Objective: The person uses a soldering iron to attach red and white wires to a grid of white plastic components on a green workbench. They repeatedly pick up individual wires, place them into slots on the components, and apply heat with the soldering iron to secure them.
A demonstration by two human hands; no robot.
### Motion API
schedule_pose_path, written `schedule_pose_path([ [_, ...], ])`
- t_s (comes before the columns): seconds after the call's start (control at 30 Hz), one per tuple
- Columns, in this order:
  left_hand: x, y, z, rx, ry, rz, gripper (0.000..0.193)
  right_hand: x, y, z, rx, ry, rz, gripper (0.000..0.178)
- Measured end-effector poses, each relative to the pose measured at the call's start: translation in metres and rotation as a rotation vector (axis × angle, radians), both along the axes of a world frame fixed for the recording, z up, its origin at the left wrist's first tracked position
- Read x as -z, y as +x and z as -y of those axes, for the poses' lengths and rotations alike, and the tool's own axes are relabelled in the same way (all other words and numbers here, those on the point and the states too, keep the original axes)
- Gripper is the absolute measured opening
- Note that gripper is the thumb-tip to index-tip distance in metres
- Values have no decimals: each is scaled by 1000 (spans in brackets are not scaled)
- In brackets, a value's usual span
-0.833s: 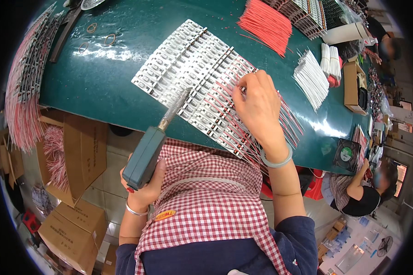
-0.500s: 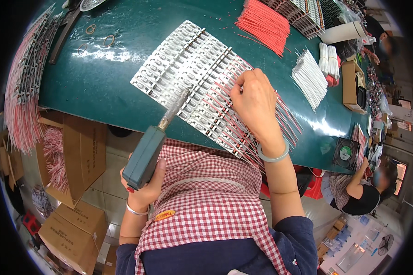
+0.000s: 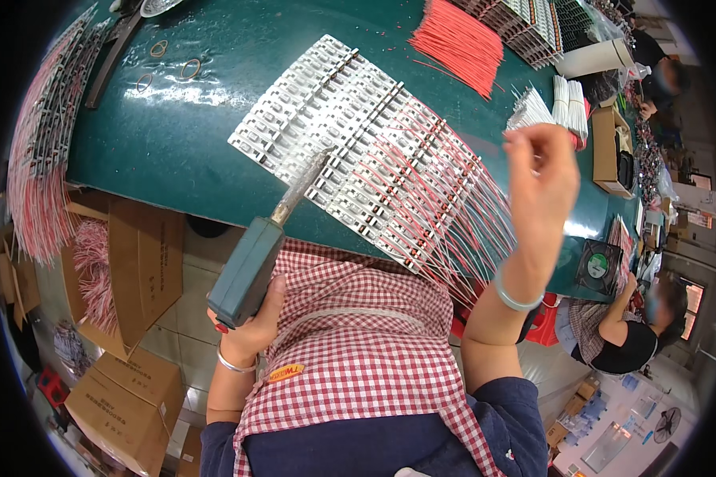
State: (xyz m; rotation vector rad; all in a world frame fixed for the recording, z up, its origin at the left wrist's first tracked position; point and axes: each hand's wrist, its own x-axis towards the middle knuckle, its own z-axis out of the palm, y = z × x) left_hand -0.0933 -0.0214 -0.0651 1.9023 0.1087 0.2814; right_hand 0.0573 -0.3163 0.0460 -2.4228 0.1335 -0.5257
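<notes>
- White board panel lies flat on the green table, in front of me, near the table's front edge; rows of small parts across it.
- Red and white wires trail off the panel's right part toward the table edge, loose ends fanned.
- My left hand wraps the handle of a dark green soldering gun, fingers clenched around it; metal barrel points up and away over the panel. Tip contact: can't tell.
- My right hand is up, right of the panel and apart from it, near the pile of white wires and partly covering it in view. Fingers curled, thumb and index close together; can't tell if they grip a wire.
- Pale bracelet on my right wrist, silver bangle on my left.
- Checked red-and-white apron on me.
- Red wire pile beyond the panel, to the right; tied white bundles beside the white pile.
- Small cardboard box farther right.
- Rubber bands left of the panel; wired boards stacked at the table's left end.
- Open carton below left, red-white wires inside.
- Co-worker at far right.
</notes>
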Motion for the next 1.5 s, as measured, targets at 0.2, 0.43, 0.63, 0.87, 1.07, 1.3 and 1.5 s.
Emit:
schedule_pose_path([
  [0.2,1,-1,2,-12,-44,-69,22,-3,-5,-15,-190,-57,56,5],
  [0.43,-2,2,3,-17,-9,1,19,67,10,-47,-401,-208,-134,9],
  [0.63,-6,1,6,-64,-127,-77,17,77,14,-51,-432,-306,-119,7],
  [0.87,-6,6,4,-7,-2,13,19,76,13,-54,-382,-458,-154,8],
  [1.07,-6,7,5,-8,-26,19,21,76,24,-51,-443,-539,-183,11],
  [1.3,-11,3,5,-46,-132,-50,19,67,8,-54,-429,-293,-36,8],
  [1.5,-3,-6,-3,73,-159,-82,43,70,-28,-67,-495,-71,-42,11],
])
